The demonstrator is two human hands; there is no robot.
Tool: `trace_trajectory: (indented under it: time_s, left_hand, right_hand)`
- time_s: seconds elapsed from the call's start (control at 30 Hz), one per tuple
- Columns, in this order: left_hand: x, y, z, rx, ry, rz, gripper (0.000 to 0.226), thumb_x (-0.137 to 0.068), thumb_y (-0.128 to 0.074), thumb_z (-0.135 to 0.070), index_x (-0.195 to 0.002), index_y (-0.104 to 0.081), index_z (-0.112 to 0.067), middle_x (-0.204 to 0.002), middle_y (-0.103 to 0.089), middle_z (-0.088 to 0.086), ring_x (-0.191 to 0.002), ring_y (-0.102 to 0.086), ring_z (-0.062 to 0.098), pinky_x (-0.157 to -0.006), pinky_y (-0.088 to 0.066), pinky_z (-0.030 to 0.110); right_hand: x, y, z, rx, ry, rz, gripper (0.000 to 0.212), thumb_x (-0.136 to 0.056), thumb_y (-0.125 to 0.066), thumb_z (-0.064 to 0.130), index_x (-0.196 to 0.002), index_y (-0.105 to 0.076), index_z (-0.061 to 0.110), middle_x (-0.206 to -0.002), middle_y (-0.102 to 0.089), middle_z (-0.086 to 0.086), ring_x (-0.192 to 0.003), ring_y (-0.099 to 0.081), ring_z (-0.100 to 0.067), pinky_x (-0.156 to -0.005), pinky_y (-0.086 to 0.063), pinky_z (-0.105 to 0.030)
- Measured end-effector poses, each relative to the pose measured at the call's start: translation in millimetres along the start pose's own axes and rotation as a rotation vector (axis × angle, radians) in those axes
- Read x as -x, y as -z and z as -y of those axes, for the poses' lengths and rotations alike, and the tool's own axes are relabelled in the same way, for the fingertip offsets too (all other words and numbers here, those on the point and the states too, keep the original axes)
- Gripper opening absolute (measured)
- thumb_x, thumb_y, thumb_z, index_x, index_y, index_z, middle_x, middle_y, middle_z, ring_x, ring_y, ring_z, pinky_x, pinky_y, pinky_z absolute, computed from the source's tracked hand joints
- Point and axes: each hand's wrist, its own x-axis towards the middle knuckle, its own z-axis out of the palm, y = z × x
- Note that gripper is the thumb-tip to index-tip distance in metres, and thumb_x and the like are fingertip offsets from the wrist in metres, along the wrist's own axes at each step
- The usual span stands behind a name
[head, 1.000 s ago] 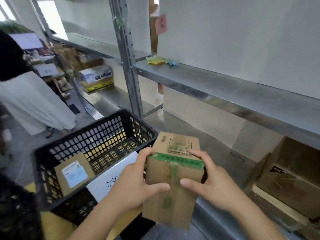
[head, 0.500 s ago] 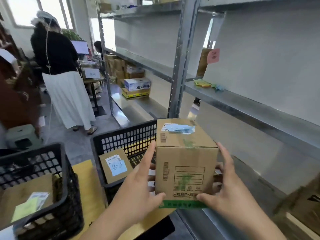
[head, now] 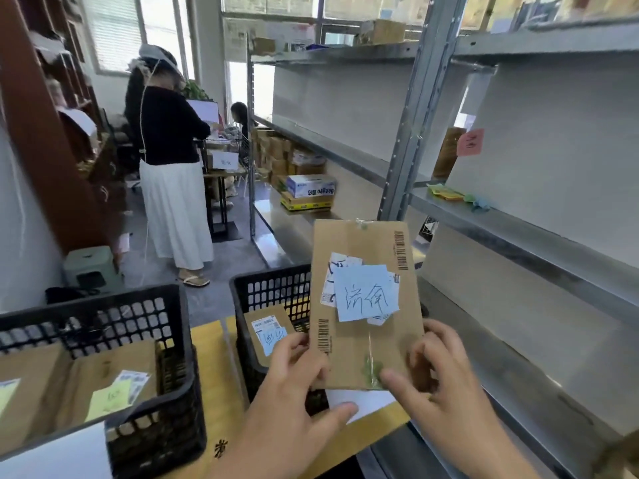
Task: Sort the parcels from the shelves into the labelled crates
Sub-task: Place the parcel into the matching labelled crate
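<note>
The shelves (head: 518, 223) at your right are nearly bare. On the counter (head: 221, 368), two black crates: the left crate (head: 166, 340) and the mid crate (head: 242, 305), each already with parcels. Since a second ago you have tipped the box (head: 366, 305) up; its blue label (head: 366, 297) now faces you, readable for sorting. Left hand (head: 294, 378) and right hand (head: 439, 378) grip its lower edge, fingers closed on it, above the mid crate. A person (head: 169, 160) stands well apart; nothing blocks the drop.
</note>
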Motion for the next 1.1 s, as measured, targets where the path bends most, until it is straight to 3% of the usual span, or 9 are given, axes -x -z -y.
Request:
trace_trajectory:
  time_s: [0.13, 0.2, 0.3, 0.4, 0.5, 0.63, 0.8, 0.9, 1.1]
  left_hand:
    - [3, 10, -6, -0.028, 0.058, -0.024, 0.042, -0.070, -0.059, -0.075, -0.101, -0.041, -0.053, -0.134, -0.015, -0.038, -0.117, -0.041, -0.012, -0.090, -0.046, 0.022]
    - [2, 13, -9, -0.040, 0.068, -0.021, 0.049, -0.079, -0.063, -0.068, -0.115, -0.030, -0.068, -0.132, -0.019, -0.033, -0.106, -0.049, -0.008, -0.083, -0.048, 0.020]
    - [-7, 11, -12, -0.184, 0.101, 0.012, 0.077, -0.089, -0.064, -0.055, -0.130, -0.003, -0.081, -0.142, -0.006, -0.029, -0.100, -0.054, -0.004, -0.086, -0.051, 0.024]
    - [-27, 2, -14, -0.303, 0.159, 0.046, 0.074, -0.094, -0.053, -0.058, -0.137, 0.004, -0.079, -0.153, 0.034, -0.030, -0.087, -0.064, 0.007, -0.087, -0.051, 0.030]
    - [-55, -10, -9, -0.390, 0.181, 0.045, 0.070, -0.095, -0.046, -0.062, -0.142, 0.004, -0.073, -0.152, 0.046, -0.024, -0.084, -0.065, 0.011, -0.087, -0.051, 0.031]
    - [-107, -31, -7, -0.462, 0.160, -0.010, 0.069, -0.097, -0.049, -0.056, -0.154, -0.009, -0.056, -0.153, 0.045, -0.021, -0.114, -0.060, 0.020, -0.094, -0.050, 0.037]
    - [-188, -69, 15, -0.464, 0.216, 0.011, 0.070, -0.101, -0.045, -0.046, -0.161, -0.010, -0.035, -0.165, 0.020, -0.019, -0.144, -0.035, 0.016, -0.110, -0.037, 0.036]
    - [-227, -91, 41, -0.442, 0.330, 0.062, 0.070, -0.101, -0.047, -0.046, -0.161, -0.013, -0.033, -0.167, 0.011, -0.019, -0.152, -0.021, 0.014, -0.117, -0.027, 0.035]
    - [-262, -129, 115, -0.365, 0.510, 0.190, 0.073, -0.099, -0.054, -0.047, -0.161, -0.019, -0.029, -0.168, 0.003, -0.018, -0.153, -0.015, 0.009, -0.119, -0.018, 0.027]
  right_hand:
    - [-6, -2, 5, 0.029, -0.010, 0.128, 0.104, -0.071, -0.089, 0.041, -0.142, -0.018, 0.071, -0.158, -0.014, 0.034, -0.137, -0.041, -0.001, -0.099, -0.052, -0.036]
    - [-12, -2, 8, 0.081, -0.010, 0.224, 0.116, -0.068, -0.088, 0.047, -0.143, -0.004, 0.074, -0.158, -0.005, 0.036, -0.136, -0.038, 0.007, -0.097, -0.050, -0.023]
    - [-27, -3, 8, 0.160, 0.036, 0.307, 0.110, -0.072, -0.084, 0.050, -0.141, -0.002, 0.077, -0.155, 0.005, 0.041, -0.130, -0.038, 0.014, -0.085, -0.048, -0.012]
    - [-48, -5, -4, 0.149, 0.099, 0.320, 0.102, -0.077, -0.081, 0.051, -0.144, -0.009, 0.075, -0.157, 0.015, 0.041, -0.131, -0.023, 0.027, -0.095, -0.049, -0.021]
    - [-79, -5, -22, 0.175, 0.118, 0.341, 0.097, -0.080, -0.079, 0.050, -0.147, -0.012, 0.070, -0.153, 0.027, 0.044, -0.122, -0.002, 0.041, -0.098, -0.038, -0.017]
    - [-136, -1, -51, 0.204, 0.167, 0.375, 0.093, -0.083, -0.077, 0.051, -0.153, -0.015, 0.061, -0.152, 0.033, 0.041, -0.132, -0.003, 0.028, -0.104, -0.034, -0.022]
    - [-229, -11, -104, 0.244, 0.248, 0.526, 0.091, -0.088, -0.071, 0.050, -0.160, -0.016, 0.043, -0.159, 0.019, 0.039, -0.146, -0.009, 0.011, -0.114, -0.021, -0.018]
    - [-277, -29, -140, 0.266, 0.226, 0.644, 0.090, -0.089, -0.071, 0.048, -0.161, -0.018, 0.036, -0.164, 0.006, 0.031, -0.146, -0.009, 0.010, -0.116, -0.010, -0.014]
    - [-322, -91, -215, 0.226, 0.143, 0.874, 0.091, -0.089, -0.072, 0.048, -0.162, -0.021, 0.028, -0.167, -0.001, 0.024, -0.153, -0.012, -0.002, -0.125, -0.012, -0.027]
